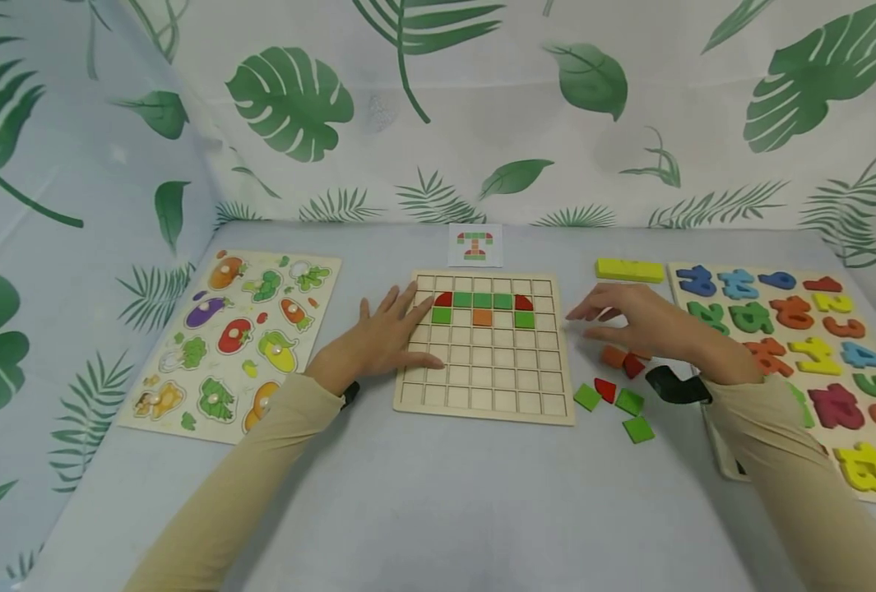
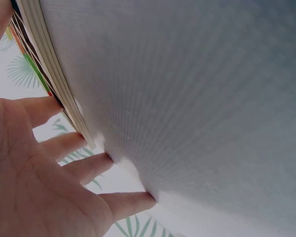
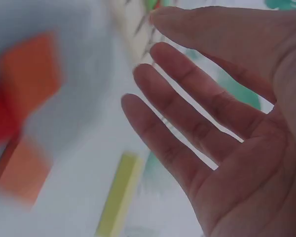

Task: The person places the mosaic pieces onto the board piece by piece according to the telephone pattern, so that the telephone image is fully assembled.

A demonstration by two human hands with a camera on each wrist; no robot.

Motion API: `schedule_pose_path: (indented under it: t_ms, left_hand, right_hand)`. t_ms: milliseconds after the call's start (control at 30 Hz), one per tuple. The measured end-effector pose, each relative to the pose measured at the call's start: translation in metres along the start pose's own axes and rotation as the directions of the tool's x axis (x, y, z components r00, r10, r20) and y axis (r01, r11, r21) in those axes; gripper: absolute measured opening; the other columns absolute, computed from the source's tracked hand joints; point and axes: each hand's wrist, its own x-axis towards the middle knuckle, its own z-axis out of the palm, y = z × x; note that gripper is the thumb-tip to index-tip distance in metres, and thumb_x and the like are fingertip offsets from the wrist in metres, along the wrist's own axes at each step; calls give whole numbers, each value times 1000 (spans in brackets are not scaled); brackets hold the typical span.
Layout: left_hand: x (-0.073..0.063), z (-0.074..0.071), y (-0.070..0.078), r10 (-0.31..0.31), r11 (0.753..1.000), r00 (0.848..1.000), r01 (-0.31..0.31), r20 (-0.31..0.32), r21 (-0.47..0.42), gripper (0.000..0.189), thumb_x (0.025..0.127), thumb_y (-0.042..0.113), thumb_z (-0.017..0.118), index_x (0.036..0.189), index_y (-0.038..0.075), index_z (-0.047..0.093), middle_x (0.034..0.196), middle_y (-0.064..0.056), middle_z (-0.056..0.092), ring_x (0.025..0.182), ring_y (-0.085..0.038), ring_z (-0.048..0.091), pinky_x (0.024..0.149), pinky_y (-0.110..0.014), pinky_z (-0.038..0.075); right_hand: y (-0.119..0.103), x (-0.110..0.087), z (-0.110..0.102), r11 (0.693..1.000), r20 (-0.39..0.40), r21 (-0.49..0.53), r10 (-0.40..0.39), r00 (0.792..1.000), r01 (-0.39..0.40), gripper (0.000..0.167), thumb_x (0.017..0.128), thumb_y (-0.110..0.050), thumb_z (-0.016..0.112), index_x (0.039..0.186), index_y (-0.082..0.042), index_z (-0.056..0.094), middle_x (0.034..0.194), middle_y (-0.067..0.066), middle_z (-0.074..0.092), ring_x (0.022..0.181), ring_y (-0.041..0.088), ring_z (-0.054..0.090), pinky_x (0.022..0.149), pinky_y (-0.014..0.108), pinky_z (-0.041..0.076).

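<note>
A wooden grid board (image 1: 484, 400) lies mid-table. Its upper rows hold red quarter-round pieces, green squares and one orange square (image 1: 483, 317). My left hand (image 1: 377, 339) rests on the board's left edge with fingers spread; in the left wrist view its fingertips (image 2: 52, 106) touch the board's side. To the right of the board hovers my right hand (image 1: 641, 321), fingers extended, holding nothing in the right wrist view. Beneath and in front of it are loose pieces: orange squares (image 1: 613, 356), red quarter-rounds (image 1: 604, 390) and several green squares (image 1: 638, 428).
A small card (image 1: 475, 246) with a pattern of coloured pieces sits behind the board. At left lies a vegetable puzzle board (image 1: 245, 370). A yellow block (image 1: 629, 270) stands at back right, beside a puzzle board of coloured numbers and shapes (image 1: 767, 284). Leaf-printed cloth (image 1: 475, 123) hangs behind.
</note>
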Motion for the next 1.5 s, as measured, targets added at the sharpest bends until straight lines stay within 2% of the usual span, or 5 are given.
schedule_pose_path:
  t_ms: [200, 400, 1033, 1300, 1500]
  left_hand:
    - [0, 0, 0, 0, 1000, 1000, 0, 0, -7, 105, 95, 67, 63, 170, 17, 10, 175, -17, -3, 160, -43, -2, 117, -77, 3]
    - [0, 0, 0, 8, 1000, 1000, -8, -4, -10, 105, 95, 67, 64, 170, 16, 11, 175, -17, -2, 160, -43, -3, 117, -78, 3]
    - [-1, 0, 1, 4, 1000, 1000, -4, 4, -5, 105, 96, 67, 62, 170, 17, 8, 175, -18, -5, 159, -44, -3, 117, -78, 3]
    - [0, 0, 1, -2, 1000, 1000, 2, 13, -5, 104, 97, 67, 61, 170, 17, 7, 175, -17, -5, 159, -44, -4, 117, -77, 2]
    - [0, -1, 1, -5, 1000, 1000, 5, 12, 0, 104, 97, 66, 61, 170, 17, 7, 175, -17, -6, 159, -44, -4, 117, -77, 3]
  right_hand:
    - [28, -29, -4, 995, 12, -31, 95, 995, -95, 28, 92, -4, 80, 119, -2, 77, 111, 2, 72, 106, 27, 68, 91, 49, 58]
    - [43, -42, -6, 996, 22, -52, 78, 997, -76, 29, 85, 1, 84, 113, 1, 77, 105, 2, 72, 97, 27, 69, 84, 45, 61]
    - [38, -30, -13, 969, 106, -9, 246, 963, -246, 34, 80, 8, 85, 112, 11, 73, 93, 3, 74, 88, 27, 71, 78, 43, 61]
    - [41, -29, -16, 967, 115, -61, 254, 960, -248, 25, 80, 0, 88, 103, 4, 77, 88, -2, 74, 83, 20, 69, 69, 28, 56]
    - [43, -24, -17, 962, 130, -48, 272, 953, -268, 22, 80, -3, 89, 99, -1, 78, 89, -2, 75, 83, 19, 68, 73, 34, 59]
